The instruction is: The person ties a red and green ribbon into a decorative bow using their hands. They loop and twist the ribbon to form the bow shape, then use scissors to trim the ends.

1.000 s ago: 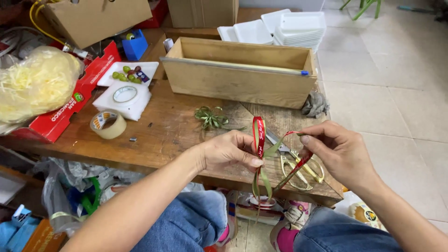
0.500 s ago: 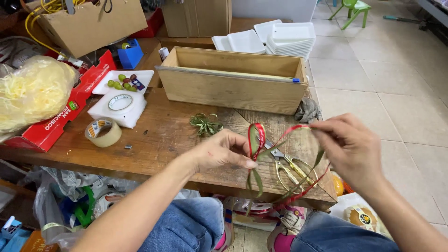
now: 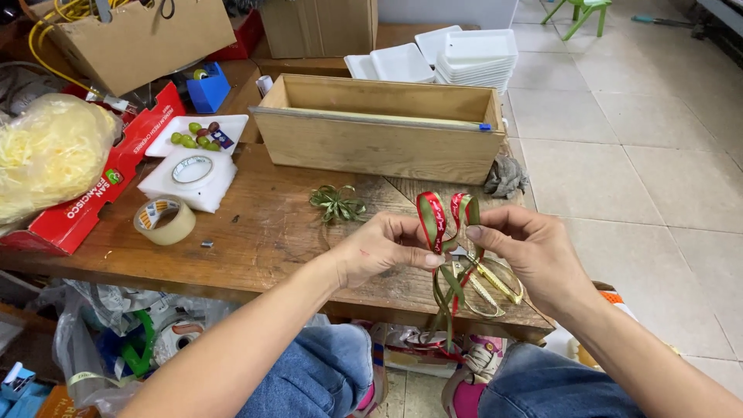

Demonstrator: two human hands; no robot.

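Surface: worn wooden table (image 3: 255, 240) | floor: pale tiles (image 3: 619, 155)

A red and green ribbon (image 3: 446, 224) is pinched into two loops by the left hand (image 3: 383, 249) and the right hand (image 3: 526, 248), above scissors (image 3: 487, 282) laid on the wooden table (image 3: 255, 240)

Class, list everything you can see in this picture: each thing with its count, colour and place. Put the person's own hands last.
ribbon: one, red and green, looped between both hands
bow: one, green, on table
scissors: one, gold, under the hands
crate: one, wooden, mid-table
tape roll: one, tan, table left
foam trays: stack, white, behind crate
rag: one, grey, right of crate
table: one, brown wood
left hand: pinching ribbon
right hand: pinching ribbon
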